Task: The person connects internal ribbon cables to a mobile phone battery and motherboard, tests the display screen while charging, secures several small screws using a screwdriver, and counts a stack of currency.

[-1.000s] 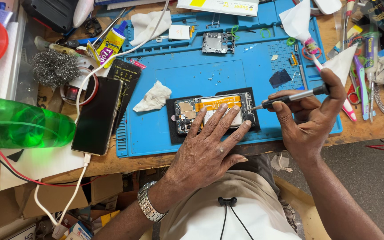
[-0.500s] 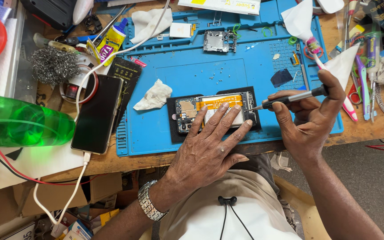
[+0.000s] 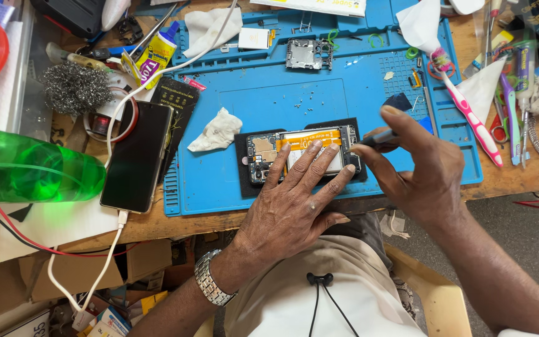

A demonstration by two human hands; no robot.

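Screwdriver in right hand — left hand flat on opened phone.

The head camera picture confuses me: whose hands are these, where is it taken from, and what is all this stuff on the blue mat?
The camera sits on a person's head and looks down, so both hands are that person's own. There is no machine here. The left hand, with a metal watch on its wrist, lies with fingers spread on an opened phone, pressing it onto a black pad on the blue work mat. The right hand holds a thin dark tool with its tip at the phone's right end. Around them lie a crumpled white tissue, a small metal frame part, a pink toothbrush, another phone on a white charging cable, and a green plastic bottle.
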